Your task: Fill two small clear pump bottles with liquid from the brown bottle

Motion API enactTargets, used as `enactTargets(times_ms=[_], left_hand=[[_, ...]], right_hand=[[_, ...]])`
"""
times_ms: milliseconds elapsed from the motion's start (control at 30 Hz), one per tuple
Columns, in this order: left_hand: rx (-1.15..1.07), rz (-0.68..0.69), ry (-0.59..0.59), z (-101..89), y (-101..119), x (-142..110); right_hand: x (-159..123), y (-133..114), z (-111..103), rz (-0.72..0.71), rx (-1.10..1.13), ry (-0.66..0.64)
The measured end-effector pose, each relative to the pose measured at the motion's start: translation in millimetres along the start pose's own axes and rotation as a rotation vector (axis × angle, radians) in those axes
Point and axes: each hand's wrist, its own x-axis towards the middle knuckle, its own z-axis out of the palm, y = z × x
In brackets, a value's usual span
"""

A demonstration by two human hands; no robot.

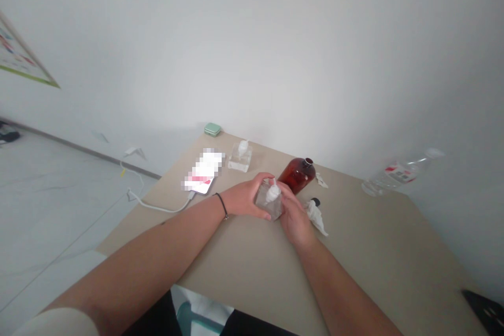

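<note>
Between my two hands is a clear, square pump bottle with a white pump top. My left hand wraps round its left side, thumb along the near edge. On the other side my right hand closes against the bottle, its fingers near the pump. Just behind my right hand stands a brown bottle with an uncovered mouth. A second clear pump bottle stands farther back on the left. Crumpled white tissue lies right of my right hand, beside a small black cap.
A phone with a white cable lies at the table's left side. A small green case sits at the back left corner. An empty plastic bottle stands at the back right. The wall borders the table behind.
</note>
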Motion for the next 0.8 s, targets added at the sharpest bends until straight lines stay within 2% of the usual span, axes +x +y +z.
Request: enactTargets(times_ms=[100, 233, 433, 533, 600, 700, 800], left_hand=[[0.012, 0.009, -0.013, -0.2, 0.3, -0.1], [0.031, 0.027, 0.029, 0.4, 7.6, -2.2], [0.063, -0.068, 0.17, 16.8, 36.7, -7.2], [0.062, -0.161, 0.271, 27.6, 50.3, -8.0], [0.046, -0.167, 0.291, 31.4, 54.5, -8.3], [-0.025, -0.16, 0.28, 31.7, 50.9, -8.9], [-0.154, -0.149, 0.245, 29.7, 40.0, -9.0]], right_hand=[[-1.1, -3.3, -0.9, -0.08, -0.168, -0.057], [-2.2, -15.2, 0.6, -0.193, -0.315, -0.053], [-4.3, -28.6, 3.6, -0.338, -0.395, 0.056], [-7.5, -32.2, 6.3, -0.376, -0.451, 0.12], [-10.4, -35.4, 6.2, -0.392, -0.502, 0.144], [-15.9, -43.8, -3.5, -0.435, -0.616, 0.154], [-24.5, -52.7, -27.8, -0.474, -0.802, 0.226]])
